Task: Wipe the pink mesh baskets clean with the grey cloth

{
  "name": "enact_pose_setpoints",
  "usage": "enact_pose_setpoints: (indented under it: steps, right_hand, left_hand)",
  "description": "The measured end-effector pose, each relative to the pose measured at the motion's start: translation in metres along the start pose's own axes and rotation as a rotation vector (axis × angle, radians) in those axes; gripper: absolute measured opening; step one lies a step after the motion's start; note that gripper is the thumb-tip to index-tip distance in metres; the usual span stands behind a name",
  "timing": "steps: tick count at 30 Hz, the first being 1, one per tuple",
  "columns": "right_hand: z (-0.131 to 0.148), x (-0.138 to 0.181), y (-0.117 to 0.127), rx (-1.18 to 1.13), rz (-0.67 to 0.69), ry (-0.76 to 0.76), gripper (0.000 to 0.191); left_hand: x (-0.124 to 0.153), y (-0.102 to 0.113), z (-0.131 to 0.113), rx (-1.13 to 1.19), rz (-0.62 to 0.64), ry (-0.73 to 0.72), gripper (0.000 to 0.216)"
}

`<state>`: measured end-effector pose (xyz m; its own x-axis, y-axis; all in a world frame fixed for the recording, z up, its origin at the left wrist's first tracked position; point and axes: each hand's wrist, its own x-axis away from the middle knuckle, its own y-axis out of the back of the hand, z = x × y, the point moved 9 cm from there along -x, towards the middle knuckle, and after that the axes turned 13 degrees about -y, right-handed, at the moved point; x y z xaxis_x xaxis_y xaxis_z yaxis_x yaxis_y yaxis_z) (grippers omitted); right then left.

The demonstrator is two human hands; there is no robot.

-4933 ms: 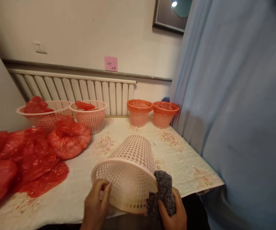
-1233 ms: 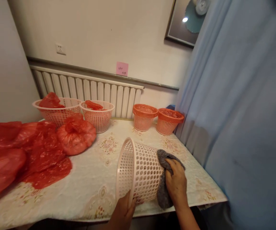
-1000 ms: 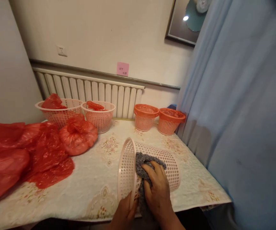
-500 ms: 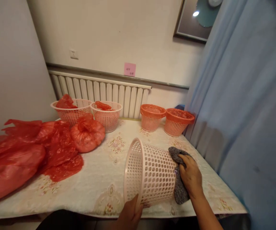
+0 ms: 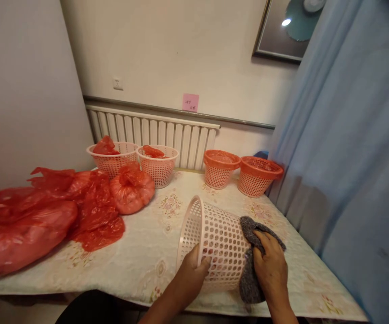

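Note:
A pale pink perforated basket [image 5: 214,238] lies on its side near the table's front edge, its mouth facing left. My left hand [image 5: 191,276] grips its rim from below, fingers curled over the edge. My right hand [image 5: 270,265] presses a grey cloth [image 5: 250,279] against the basket's bottom end, the cloth wrapped around that end.
Red plastic bags [image 5: 46,211] are heaped on the left of the flowered tablecloth [image 5: 140,252]. Two pink baskets [image 5: 157,164] with red bags and two orange baskets [image 5: 221,168] stand by the radiator [image 5: 154,135]. A blue curtain [image 5: 350,157] hangs on the right.
My right hand wiped the cloth along the basket's side toward the rim, then returned to its bottom end. My left hand has closed higher over the rim. The view shifted left.

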<state>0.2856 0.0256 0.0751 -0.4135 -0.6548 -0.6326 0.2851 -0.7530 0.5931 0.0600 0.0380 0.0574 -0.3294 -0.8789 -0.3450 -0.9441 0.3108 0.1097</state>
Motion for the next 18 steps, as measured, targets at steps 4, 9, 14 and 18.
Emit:
enact_pose_setpoints:
  steps: [4, 9, 14, 18]
  right_hand:
    - [0.053, 0.025, -0.003, -0.125, 0.063, 0.087, 0.04]
    - [0.128, 0.055, -0.005, -0.268, 0.147, 0.25, 0.046]
    - [0.126, 0.039, -0.016, -0.269, 0.139, 0.264, 0.041]
    - [0.088, 0.013, -0.025, -0.158, 0.116, 0.235, 0.038]
  left_hand:
    - [0.0, -0.002, 0.003, -0.005, 0.031, -0.045, 0.029]
    - [0.001, 0.004, 0.005, -0.034, 0.014, -0.156, 0.031]
    - [0.004, 0.008, 0.018, -0.076, 0.018, -0.123, 0.034]
    - [0.008, 0.005, 0.024, -0.08, 0.017, -0.124, 0.035]
